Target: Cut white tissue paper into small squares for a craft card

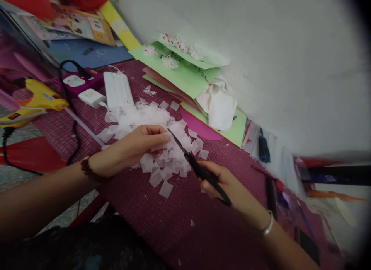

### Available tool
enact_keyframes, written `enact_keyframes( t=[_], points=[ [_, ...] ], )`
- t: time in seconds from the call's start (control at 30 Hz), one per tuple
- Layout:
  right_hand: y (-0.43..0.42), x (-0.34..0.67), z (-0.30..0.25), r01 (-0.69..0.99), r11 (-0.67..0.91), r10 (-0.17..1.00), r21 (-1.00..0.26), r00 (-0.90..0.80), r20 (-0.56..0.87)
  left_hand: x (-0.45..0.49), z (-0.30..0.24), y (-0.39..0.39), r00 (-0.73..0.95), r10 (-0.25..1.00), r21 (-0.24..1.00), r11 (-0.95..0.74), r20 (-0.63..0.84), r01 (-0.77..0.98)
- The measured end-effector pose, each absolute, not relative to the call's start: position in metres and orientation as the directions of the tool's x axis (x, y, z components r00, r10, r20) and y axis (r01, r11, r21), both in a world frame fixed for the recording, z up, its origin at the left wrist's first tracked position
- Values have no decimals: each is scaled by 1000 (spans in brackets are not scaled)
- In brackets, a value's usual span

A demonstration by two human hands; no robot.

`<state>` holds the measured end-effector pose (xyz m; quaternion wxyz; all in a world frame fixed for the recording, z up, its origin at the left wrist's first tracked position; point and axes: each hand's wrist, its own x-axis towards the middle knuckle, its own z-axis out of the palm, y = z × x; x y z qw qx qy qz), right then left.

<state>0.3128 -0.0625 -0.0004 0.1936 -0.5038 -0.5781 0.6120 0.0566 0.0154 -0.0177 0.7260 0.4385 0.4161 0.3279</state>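
My left hand (136, 146) pinches a small piece of white tissue paper (160, 146) between thumb and fingers, just above a heap of white paper squares (153, 123) on the red checked cloth (162, 219). My right hand (228, 185) grips black scissors (197, 167) by the handles. The blades point up and left and meet the held paper at its right edge. A dark bead bracelet sits on my left wrist, a silver bangle on my right.
A yellow glue gun (34, 101) and black cord lie at the left. A white power strip (117, 90) and purple adapter sit behind the heap. Green and pink card sheets (185, 74) with crumpled tissue (218, 103) lean by the white wall. Pens lie at the right.
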Motion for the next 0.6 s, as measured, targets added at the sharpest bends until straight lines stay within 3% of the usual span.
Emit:
enact_keyframes(
  t=[0.2, 0.4, 0.6],
  points=[
    [-64, 320, 3, 414, -165, 799, -895, -476, -368, 43, -19, 13, 444, 838, 929, 368, -317, -31],
    [-67, 326, 6, 412, -115, 792, -904, -511, -334, 44, -10, 13, 270, 932, 952, 282, -242, -120],
    [-62, 311, 4, 552, -36, 813, -833, -469, -345, 52, -20, 14, 381, 852, 907, 416, -359, -74]
  ],
)
